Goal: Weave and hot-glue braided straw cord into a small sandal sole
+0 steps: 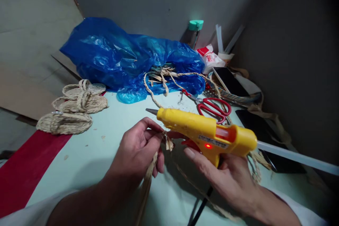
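My left hand (140,148) is closed, pinching the end of a braided straw cord (168,143) near the middle of the view. A strip of the same pale fibre (148,183) hangs down below its fingers. My right hand (225,176) grips the handle of a yellow hot glue gun (190,123), whose red light glows. The gun's dark nozzle points left, above my left hand, and a clear glue stick (296,157) sticks out of its back. Fingers of my right hand also reach behind the gun towards the cord end; whether they touch it I cannot tell.
Several small woven straw slippers (66,123) lie at the left. A blue plastic bag (127,56) with straw cord spilling out stands at the back. Red-handled scissors (214,107), a phone (231,81) in a basket, and a dark flat object (278,155) are at the right.
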### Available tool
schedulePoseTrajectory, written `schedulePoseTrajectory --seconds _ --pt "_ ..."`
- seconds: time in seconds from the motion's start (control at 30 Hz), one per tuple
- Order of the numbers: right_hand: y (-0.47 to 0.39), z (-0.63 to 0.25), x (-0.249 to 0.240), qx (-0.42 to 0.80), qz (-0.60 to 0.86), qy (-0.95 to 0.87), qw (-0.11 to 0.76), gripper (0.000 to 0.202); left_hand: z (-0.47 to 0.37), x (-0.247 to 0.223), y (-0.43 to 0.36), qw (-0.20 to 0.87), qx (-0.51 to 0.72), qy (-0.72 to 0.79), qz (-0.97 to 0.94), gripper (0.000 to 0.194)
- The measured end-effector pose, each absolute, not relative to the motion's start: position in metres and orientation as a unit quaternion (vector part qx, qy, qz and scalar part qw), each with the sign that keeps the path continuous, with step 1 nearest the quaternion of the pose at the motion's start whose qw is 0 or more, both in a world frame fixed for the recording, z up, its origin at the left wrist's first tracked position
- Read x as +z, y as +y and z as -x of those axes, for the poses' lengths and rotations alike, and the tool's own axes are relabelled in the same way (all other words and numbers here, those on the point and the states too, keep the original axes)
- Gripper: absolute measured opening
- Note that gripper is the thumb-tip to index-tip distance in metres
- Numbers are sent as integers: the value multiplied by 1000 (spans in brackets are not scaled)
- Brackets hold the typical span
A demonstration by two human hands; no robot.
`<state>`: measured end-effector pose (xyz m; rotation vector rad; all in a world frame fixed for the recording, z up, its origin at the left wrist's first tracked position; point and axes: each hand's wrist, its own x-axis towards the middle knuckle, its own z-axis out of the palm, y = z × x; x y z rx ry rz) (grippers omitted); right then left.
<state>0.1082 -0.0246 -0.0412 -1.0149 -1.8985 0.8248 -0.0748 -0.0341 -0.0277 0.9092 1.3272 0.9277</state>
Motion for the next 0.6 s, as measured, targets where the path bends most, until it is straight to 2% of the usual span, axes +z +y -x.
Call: schedulePoseTrajectory --seconds 0.2,0.3,0.4,0.6 --pt "-18 -99 -37 422 411 -669 453 8 70 -32 -40 557 406 569 -449 14" --pt "-17 -99 -38 438 404 -666 449 8 68 -33 -44 568 407 556 -449 15" --pt "-16 -101 -41 442 391 -677 439 19 68 -33 -46 585 399 548 -444 17" --pt "-14 -101 -38 569 332 -622 423 16 71 -32 -45 599 401 541 -433 19"
